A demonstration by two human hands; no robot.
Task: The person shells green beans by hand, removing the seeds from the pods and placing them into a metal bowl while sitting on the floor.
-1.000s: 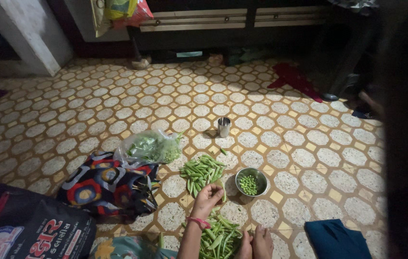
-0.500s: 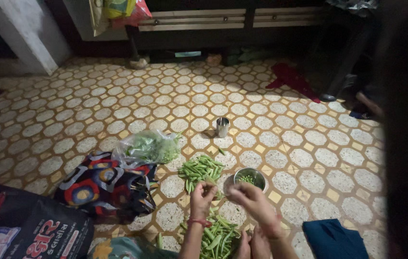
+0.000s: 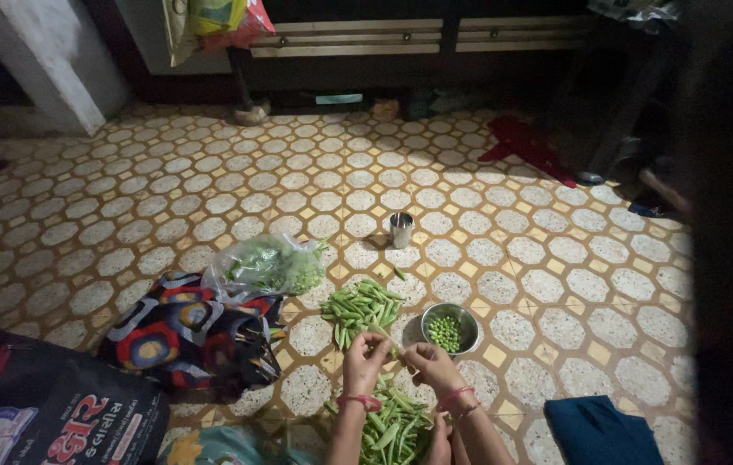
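Both hands have come together on one green pea pod [image 3: 386, 334] — the left hand [image 3: 365, 360] and right hand [image 3: 429, 363] pinching it between them, where a moment ago they were apart — just short of the steel bowl of peas [image 3: 450, 327], with the pile of pods [image 3: 363, 306] beyond the fingertips.

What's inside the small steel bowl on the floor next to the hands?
The steel bowl holds loose green peas heaped toward its left side, with bare metal showing at the right. Whatever lies beneath the peas is covered by them.
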